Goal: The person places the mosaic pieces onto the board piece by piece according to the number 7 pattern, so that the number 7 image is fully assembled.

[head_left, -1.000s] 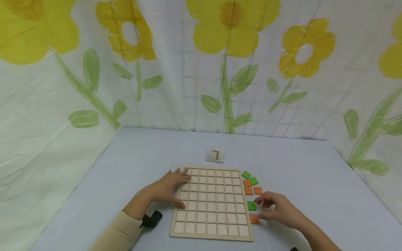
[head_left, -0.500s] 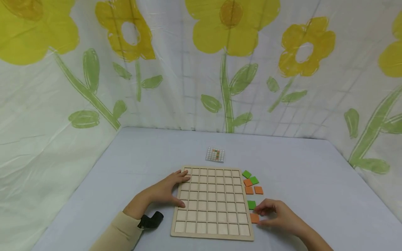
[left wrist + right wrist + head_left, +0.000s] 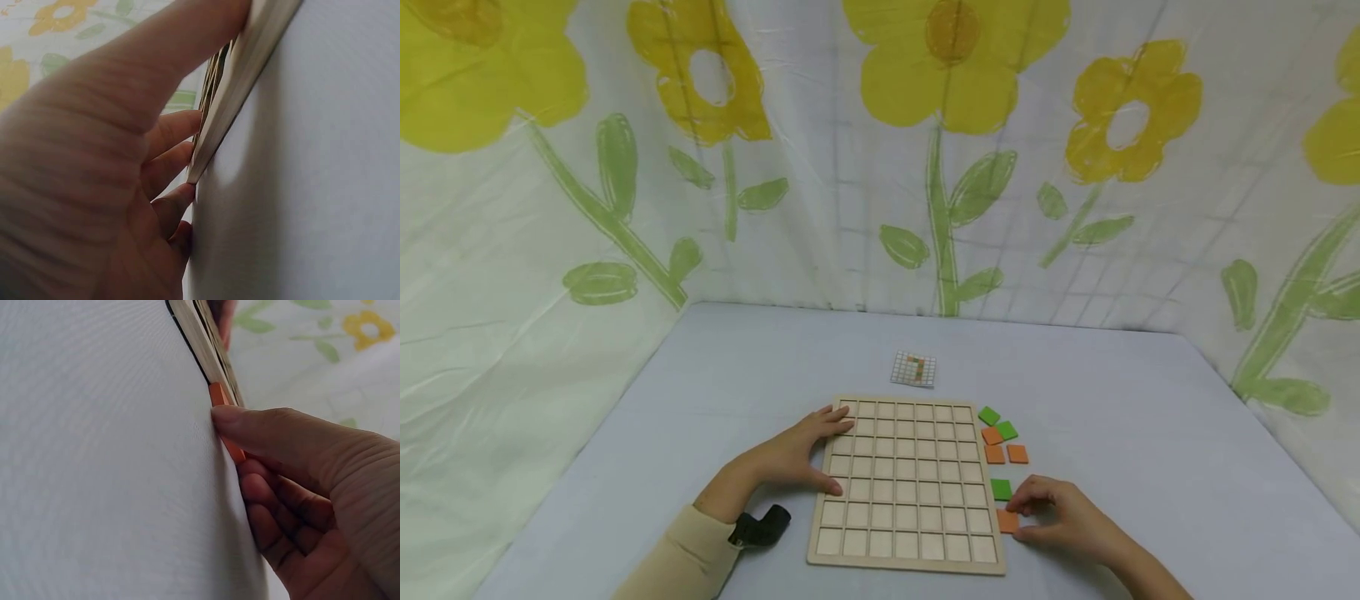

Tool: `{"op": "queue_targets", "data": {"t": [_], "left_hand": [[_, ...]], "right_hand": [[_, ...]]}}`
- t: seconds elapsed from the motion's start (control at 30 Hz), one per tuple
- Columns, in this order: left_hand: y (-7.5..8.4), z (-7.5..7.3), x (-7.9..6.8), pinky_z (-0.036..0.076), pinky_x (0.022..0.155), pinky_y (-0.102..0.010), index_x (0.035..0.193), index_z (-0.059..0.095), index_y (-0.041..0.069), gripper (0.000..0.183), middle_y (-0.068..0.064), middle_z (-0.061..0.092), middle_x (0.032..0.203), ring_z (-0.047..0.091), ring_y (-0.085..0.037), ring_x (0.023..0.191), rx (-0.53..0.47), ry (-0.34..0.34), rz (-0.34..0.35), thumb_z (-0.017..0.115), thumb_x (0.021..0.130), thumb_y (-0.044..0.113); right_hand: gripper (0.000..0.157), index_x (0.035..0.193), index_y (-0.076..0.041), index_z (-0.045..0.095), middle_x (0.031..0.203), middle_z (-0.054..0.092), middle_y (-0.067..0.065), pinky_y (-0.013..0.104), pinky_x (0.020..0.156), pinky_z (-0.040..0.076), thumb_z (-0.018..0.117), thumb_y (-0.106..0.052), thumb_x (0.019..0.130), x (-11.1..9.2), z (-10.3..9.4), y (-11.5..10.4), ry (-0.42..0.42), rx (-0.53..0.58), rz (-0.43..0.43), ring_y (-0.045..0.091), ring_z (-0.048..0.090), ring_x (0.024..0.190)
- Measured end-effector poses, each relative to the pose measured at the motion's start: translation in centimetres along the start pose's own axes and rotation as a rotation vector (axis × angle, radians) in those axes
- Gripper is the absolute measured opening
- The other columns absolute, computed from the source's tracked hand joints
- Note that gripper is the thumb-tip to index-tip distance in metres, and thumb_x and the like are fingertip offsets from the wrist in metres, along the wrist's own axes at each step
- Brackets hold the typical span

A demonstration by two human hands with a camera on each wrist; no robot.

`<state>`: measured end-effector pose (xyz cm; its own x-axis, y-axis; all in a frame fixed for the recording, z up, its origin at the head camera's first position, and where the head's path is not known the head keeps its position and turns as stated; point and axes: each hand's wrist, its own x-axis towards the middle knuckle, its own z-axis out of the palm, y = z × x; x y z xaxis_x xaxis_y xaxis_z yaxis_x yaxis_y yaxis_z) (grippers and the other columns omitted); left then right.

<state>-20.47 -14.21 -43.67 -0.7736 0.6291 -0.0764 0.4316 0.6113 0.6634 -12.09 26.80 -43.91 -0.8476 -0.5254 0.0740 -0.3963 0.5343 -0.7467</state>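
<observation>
A wooden grid board (image 3: 904, 570) of square recesses lies on the table. My left hand (image 3: 790, 454) rests spread along its left edge, thumb and fingertips over the frame; the left wrist view shows the fingers against the board's side (image 3: 219, 119). At the lower right corner, my right hand (image 3: 1067, 517) pinches an orange square tile (image 3: 1007, 522) between thumb and fingers. That tile (image 3: 219, 394) lies flat beside the board's edge in the right wrist view. Just beyond it is a green tile (image 3: 1002, 489), close to my right fingertips.
More tiles lie along the board's right side: orange ones (image 3: 1017, 454) and green ones (image 3: 988, 415). Behind the board is a small card (image 3: 913, 369) printed with a grid and coloured squares. A flower-printed curtain (image 3: 820, 233) hangs behind the table (image 3: 760, 350).
My right hand has moved slightly down toward me, and its thumb and fingers have closed on the near orange tile. My left hand has stayed on the board's edge.
</observation>
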Motion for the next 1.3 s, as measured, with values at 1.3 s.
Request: {"op": "queue_targets", "data": {"t": [1.3], "left_hand": [[0.1,0.0,0.1,0.014,0.112,-0.061,0.144,0.037,0.016,0.093,-0.003,0.017,0.157,0.005,-0.032,0.145,-0.018,-0.014,-0.017,0.08,0.067,0.046]], "right_hand": [[0.018,0.097,-0.014,0.069,0.093,0.067,-0.002,0.036,0.075,0.052,0.073,-0.02,0.08,9.0,-0.2,-4.2,0.016,-0.108,-0.094,0.009,0.059,0.086]]}}
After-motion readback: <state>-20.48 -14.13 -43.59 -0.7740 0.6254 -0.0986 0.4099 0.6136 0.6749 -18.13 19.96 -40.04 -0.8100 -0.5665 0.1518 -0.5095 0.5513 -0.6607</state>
